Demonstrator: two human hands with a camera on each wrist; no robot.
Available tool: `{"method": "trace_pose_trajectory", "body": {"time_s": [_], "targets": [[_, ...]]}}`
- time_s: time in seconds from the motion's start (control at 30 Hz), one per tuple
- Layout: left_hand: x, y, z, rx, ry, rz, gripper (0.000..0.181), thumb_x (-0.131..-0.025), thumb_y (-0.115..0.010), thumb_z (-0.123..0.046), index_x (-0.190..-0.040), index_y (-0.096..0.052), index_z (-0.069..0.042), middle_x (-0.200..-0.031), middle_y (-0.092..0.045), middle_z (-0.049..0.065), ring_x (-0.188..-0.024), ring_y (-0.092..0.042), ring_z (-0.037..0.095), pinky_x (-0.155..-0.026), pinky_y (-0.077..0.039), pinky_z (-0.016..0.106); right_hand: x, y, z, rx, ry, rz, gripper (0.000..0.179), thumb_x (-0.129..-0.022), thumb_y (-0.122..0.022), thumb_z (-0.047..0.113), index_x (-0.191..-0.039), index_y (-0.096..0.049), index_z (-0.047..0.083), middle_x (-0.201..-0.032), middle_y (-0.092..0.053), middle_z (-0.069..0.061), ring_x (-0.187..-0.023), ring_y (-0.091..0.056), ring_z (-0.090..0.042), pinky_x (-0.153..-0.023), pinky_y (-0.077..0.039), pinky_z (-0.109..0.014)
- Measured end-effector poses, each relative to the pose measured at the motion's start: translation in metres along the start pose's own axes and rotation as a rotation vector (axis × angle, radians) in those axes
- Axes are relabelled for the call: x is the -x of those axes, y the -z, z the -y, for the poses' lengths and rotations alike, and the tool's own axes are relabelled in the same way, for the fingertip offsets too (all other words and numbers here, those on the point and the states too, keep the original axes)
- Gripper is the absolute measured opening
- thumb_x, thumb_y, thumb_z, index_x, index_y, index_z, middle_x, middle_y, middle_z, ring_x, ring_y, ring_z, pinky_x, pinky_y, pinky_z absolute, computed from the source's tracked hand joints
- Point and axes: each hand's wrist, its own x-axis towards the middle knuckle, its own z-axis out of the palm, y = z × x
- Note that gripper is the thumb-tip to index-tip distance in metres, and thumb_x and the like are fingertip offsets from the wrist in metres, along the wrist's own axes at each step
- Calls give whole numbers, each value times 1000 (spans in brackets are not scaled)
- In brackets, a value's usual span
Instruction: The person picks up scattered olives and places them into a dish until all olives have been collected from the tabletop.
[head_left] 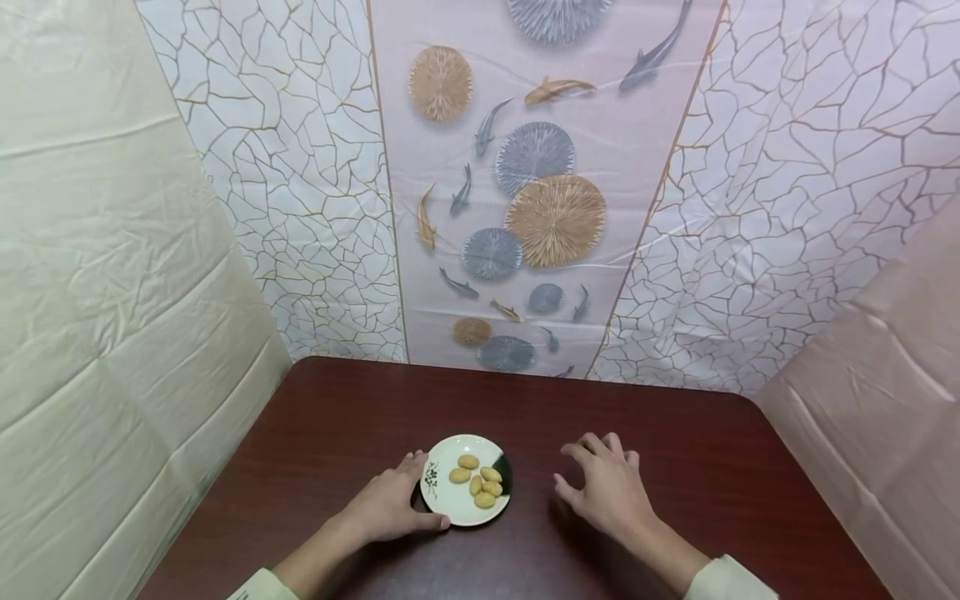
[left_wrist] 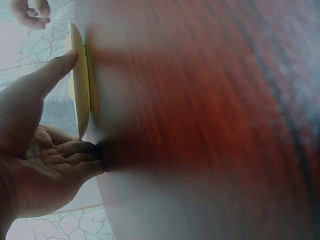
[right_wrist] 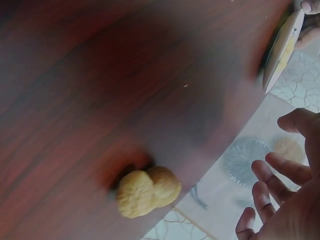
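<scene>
The left hand [head_left: 390, 502] grips the white plate [head_left: 450, 454] by its left side; the plate sits on the dark table [head_left: 337, 417], bearing six yellow pieces [head_left: 484, 500]. The right hand [head_left: 607, 487], fingers loosely bent and free, hovers near two yellowish lumps [right_wrist: 135, 196].

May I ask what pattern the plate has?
The plate is white with a dark sprig and a dark patch; the head view shows it best.
</scene>
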Motion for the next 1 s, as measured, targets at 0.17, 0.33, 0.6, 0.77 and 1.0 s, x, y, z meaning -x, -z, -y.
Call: {"method": "trace_pose_trajectory", "body": {"time_s": [0.17,0.33,0.6,0.77,1.0], "targets": [[0,-1,1,1,-10,-4,121,-83,-91,-63,-167,-39,7,-171,-42,32,-158,-45,53,-123,-42,73,7,0,-11,19,-50,31,32,-87,-92,32,-114,-82,17,-109,-72,-1,-103,-55,-28,-77,-39,-47],[0,-2,2,7,-20,-8,120,-83,-91,-61,-167,-40,7,-171,-43,32,-158,-44,53,-122,-42,74,14,0,-23,34,-71,35,33,-87,-91,31,-115,-83,16,-110,-72,-2,-102,-56,-28,-76,-39,-48],[1,-2,2,9,-20,-11,120,-83,-91,-61,-167,-40,7,-171,-43,32,-157,-45,54,-121,-43,74,25,-1,-41,53,-99,53,34,-88,-90,32,-116,-82,15,-109,-71,-2,-104,-57,-31,-75,-39,-50],[0,-2,2,10,-23,-14,120,-82,-91,-61,-167,-40,7,-171,-43,32,-156,-46,55,-121,-44,74,30,-2,-51,50,-121,51,34,-87,-91,32,-116,-82,16,-109,-71,-2,-104,-57,-33,-75,-39,-51],[0,-1,2,5,-5,-8,121,-82,-91,-62,-167,-39,7,-172,-42,32,-156,-46,55,-122,-43,73,32,-6,-65,67,-129,58,32,-89,-90,33,-114,-82,16,-113,-72,-5,-105,-59,-35,-72,-41,-54]]}}
